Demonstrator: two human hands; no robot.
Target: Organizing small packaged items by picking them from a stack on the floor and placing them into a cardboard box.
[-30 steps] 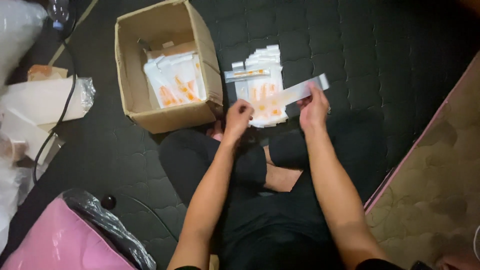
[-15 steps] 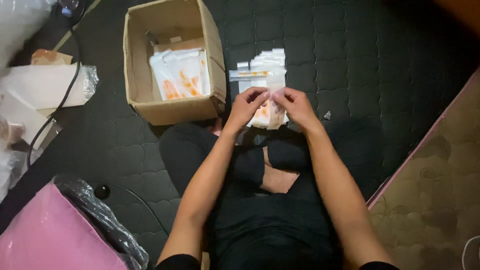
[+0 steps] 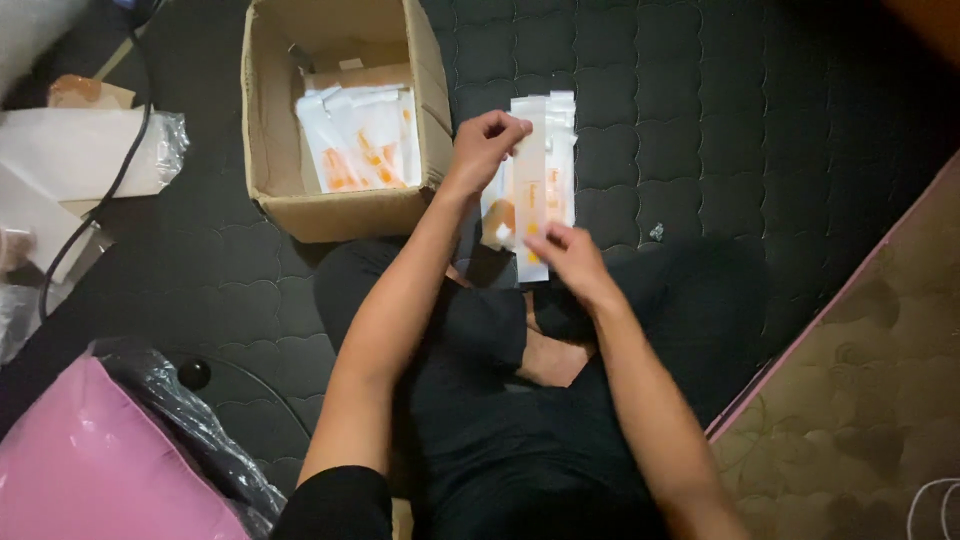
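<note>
I sit cross-legged on a dark quilted mat. My left hand pinches the top end of a long white packet with orange print, held upright in front of me. Lower down, my right hand grips the same packet's bottom end. Behind the packet lies a small stack of similar white and orange packets on the mat. An open cardboard box stands to the left, with more such packets inside.
A pink bag in clear plastic sits at the lower left. White wrapped parcels and a black cable lie at the far left. A beige patterned surface borders the mat on the right.
Both hands came together over the stack, then turned one long packet from lying flat to upright; the left hand rose to its top and the right dropped to its bottom.
</note>
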